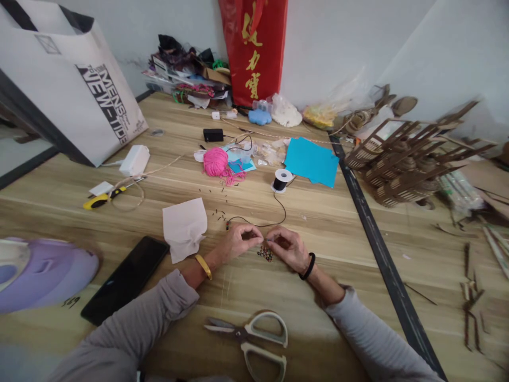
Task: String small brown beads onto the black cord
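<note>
Both of the person's hands are at work near the middle of the table (338, 276) — bare, close together, thumbs and forefingers pinched. The left hand (240, 243), with a gold-coloured bangle (203, 266) at the wrist, and the right hand (290, 248), wearing a black band (308, 266), nearly meet at the fingertips; from the head view I can't tell what sits in either pinch, it's that small. Just under the right fingers lies a little heap of multicoloured beads (265, 254). A thin black cord (284, 212) loops from a white-flanged spool (281, 180), farther toward the table's far edge, round to a few more beads (228, 225) just beyond the left hand, among scattered dark bits. Beside the spool, by the right edge, are blue sheets (312, 162); to its left sits a ball of pink yarn (215, 162). A pale square sheet (185, 228) and a black smartphone (125, 278) lie left of the left hand, and scissors (239, 333) rest toward the near edge, blades spread slightly. A white shopping bag (59, 90) stands at the far left corner, a red bag (254, 58) at the far edge — and past the dark right edge, brown woven pieces (405, 164) are piled up.
</note>
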A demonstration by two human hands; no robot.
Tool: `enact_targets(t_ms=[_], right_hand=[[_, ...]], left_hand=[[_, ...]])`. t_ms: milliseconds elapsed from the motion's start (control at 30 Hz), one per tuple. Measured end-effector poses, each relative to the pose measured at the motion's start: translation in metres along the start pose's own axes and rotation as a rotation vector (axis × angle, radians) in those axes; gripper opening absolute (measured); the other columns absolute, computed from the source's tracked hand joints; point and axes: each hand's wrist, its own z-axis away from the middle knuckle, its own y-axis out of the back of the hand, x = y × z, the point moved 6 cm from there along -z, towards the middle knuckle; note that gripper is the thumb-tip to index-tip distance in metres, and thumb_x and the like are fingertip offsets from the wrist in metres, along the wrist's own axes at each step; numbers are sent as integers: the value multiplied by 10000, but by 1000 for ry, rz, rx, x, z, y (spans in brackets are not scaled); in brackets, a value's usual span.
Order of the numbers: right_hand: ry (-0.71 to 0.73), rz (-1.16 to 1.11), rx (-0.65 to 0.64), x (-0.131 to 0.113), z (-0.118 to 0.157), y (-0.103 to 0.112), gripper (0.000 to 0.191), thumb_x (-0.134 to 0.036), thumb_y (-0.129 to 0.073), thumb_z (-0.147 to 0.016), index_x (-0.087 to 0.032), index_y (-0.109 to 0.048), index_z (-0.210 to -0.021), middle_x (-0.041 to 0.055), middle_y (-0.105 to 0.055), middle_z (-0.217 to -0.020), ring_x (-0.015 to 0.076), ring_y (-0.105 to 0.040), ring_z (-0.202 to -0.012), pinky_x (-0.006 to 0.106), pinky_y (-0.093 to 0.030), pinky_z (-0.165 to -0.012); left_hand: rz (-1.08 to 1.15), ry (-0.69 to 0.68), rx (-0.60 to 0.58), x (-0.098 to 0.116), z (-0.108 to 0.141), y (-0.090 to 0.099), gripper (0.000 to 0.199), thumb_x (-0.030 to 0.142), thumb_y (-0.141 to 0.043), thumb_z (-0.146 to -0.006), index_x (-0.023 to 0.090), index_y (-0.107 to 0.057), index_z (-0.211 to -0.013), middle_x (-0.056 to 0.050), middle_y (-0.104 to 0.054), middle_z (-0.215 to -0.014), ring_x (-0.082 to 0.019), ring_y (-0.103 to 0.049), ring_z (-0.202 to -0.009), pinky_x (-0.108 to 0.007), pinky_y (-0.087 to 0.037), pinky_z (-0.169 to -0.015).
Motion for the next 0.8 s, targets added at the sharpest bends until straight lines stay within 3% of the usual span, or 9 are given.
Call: enact_targets(t_ms=[800], right_hand=[[19, -1, -1, -9, -1, 0, 209, -382, -616, -854, -176, -640, -836, 53, -653, -776, 148, -609, -679, 250, -493, -584]], left_hand=[[-20, 7, -7, 3, 0, -1, 89, 195, -632, -768, 123, -677, -740, -35, -680, -728, -138, -598, -705, -236, -455, -686]])
